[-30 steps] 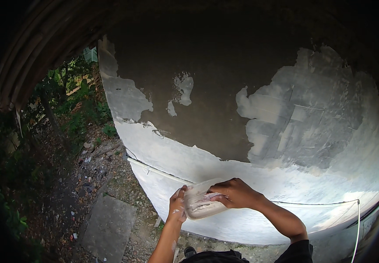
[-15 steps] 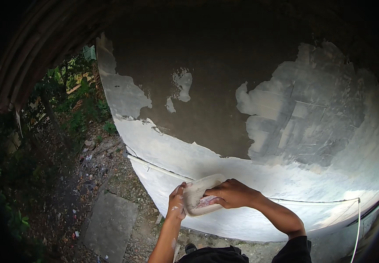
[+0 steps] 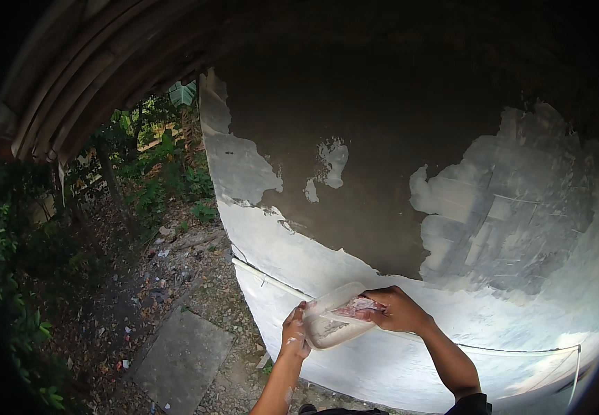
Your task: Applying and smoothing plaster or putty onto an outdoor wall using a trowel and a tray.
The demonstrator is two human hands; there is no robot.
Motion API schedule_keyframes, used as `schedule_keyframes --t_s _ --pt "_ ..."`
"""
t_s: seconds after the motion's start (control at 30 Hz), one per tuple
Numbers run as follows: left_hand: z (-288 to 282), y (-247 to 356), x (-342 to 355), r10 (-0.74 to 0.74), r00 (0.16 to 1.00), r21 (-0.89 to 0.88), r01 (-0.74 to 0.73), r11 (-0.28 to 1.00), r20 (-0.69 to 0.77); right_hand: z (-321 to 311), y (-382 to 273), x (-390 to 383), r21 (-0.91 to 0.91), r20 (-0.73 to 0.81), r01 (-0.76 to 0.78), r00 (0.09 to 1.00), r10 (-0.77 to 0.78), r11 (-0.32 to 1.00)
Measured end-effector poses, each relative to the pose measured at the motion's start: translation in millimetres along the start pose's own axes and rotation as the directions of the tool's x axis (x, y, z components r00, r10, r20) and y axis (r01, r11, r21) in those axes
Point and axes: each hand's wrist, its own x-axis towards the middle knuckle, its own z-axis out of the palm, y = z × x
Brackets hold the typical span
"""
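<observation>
My left hand [image 3: 295,333], flecked with white, grips the left rim of a shallow off-white plastic tub [image 3: 342,337]. The tub is tilted in front of the wall. Over its right side, my right hand [image 3: 404,311] is closed on a flat, reddish scraper [image 3: 359,305] smeared with white putty. The scraper lies inside the tub; its grip end is hidden by my fingers. White paste residue coats the tub's inside. Beyond both hands rises a wall [image 3: 313,257] with white coating low down and a dark, bare cement patch [image 3: 355,221] above.
A thin white pipe [image 3: 271,280] runs along the lower wall. Greyish, streaky coating [image 3: 500,214] covers the wall's right part. To the left are a concrete slab [image 3: 183,360], littered stony ground [image 3: 154,277] and green plants [image 3: 168,166]. Roof edging [image 3: 57,104] hangs at upper left.
The view has shifted, so wall and ground appear farther right and lower. My right hand has drawn the scraper up toward the tub's far right side, showing more of it.
</observation>
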Motion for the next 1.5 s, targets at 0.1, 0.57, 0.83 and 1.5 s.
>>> schedule_keyframes --t_s 0.1,0.57,0.83,1.5 --pt "0 18 4 0.092 0.994 -0.097 -0.098 0.99 -0.064 13 4 16 0.017 -0.22 0.074 0.973 -0.068 0.997" --pt "-55 79 47 0.252 0.957 -0.153 -0.273 0.95 -0.146 6 -33 143 -0.081 0.131 0.159 0.98 -0.147 0.984" --pt "-31 150 61 0.278 0.945 -0.157 -0.305 0.939 -0.172 -3 -76 241 -0.306 0.396 0.42 0.872 -0.287 0.854" --pt "-79 189 115 0.45 0.808 -0.032 -0.498 0.867 -0.38 34 -106 479 -0.83 0.526 0.404 0.796 -0.3 -0.385"
